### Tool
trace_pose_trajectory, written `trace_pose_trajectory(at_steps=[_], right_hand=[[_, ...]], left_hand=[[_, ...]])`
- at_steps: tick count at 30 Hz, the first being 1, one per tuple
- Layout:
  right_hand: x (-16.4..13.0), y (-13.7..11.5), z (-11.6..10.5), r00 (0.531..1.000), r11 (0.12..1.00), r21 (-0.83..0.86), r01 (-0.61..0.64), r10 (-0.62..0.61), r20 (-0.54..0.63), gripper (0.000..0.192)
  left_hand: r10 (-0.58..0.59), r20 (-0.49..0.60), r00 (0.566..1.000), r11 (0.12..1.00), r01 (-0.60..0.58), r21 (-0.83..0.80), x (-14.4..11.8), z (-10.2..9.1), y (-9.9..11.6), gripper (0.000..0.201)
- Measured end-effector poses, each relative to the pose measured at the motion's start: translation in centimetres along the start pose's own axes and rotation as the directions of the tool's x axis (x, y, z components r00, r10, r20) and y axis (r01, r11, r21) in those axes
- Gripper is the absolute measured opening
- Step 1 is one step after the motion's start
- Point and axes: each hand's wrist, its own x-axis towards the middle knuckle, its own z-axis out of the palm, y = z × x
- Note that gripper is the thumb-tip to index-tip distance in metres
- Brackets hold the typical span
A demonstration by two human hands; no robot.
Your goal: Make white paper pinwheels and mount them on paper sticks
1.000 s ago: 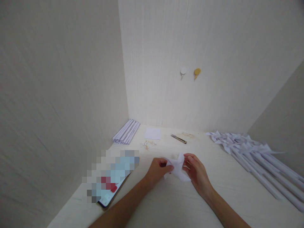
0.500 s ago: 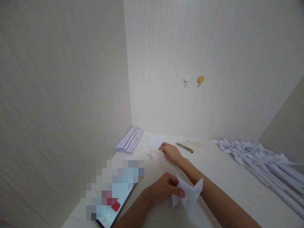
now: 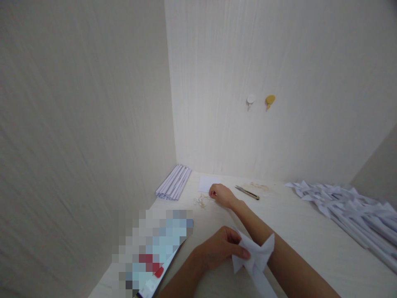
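Observation:
A white paper pinwheel (image 3: 257,256) with pointed, folded blades is pinched between the thumb and fingers of my left hand (image 3: 220,248), low in the middle of the view. My right hand (image 3: 222,195) reaches farther forward over the table, its forearm passing behind the pinwheel. The fingers of that hand are curled together beside a small scatter of thin pale pieces (image 3: 202,201); what they grip, if anything, is too small to make out. Just behind the fingers lies a white paper sheet (image 3: 204,183), partly covered by the hand.
Thread snips (image 3: 247,192) lie right of my right hand, near more thin pale pieces (image 3: 260,187). Rolled paper tubes (image 3: 173,182) are stacked at back left. Pinwheels on paper sticks (image 3: 350,215) pile up at right. A phone (image 3: 167,256), partly blurred, lies at left. Two hooks (image 3: 270,100) hang on the wall.
My right hand's fingers have curled in more tightly by the pale pieces. My left hand still holds the pinwheel. The whole view has shifted slightly.

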Motion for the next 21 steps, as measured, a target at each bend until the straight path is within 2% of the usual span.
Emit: trace_pose_trajectory(at_steps=[6,13,17,21], right_hand=[[-0.3,0.6,0.3,0.998,0.992,0.121,-0.019,0.027,-0.065,0.015],[0.2,1.0,1.8,0.990,0.941,0.332,-0.063,0.102,-0.101,0.008],[0.4,0.9,1.9,0.976,0.862,0.495,-0.111,0.188,-0.109,0.010],[-0.1,1.0,1.6,0.960,0.733,0.669,-0.124,0.260,-0.107,0.010]], left_hand=[[-0.013,-0.030,0.999,1.000,0.013,-0.006,0.0,0.2,0.1,0.017],[-0.007,-0.036,0.999,1.000,0.006,-0.015,0.1,0.2,0.1,0.020],[-0.009,-0.061,0.998,1.000,0.008,-0.021,-0.1,0.4,0.3,0.018],[0.030,-0.079,0.996,0.999,-0.033,-0.031,0.0,0.4,0.2,0.018]])
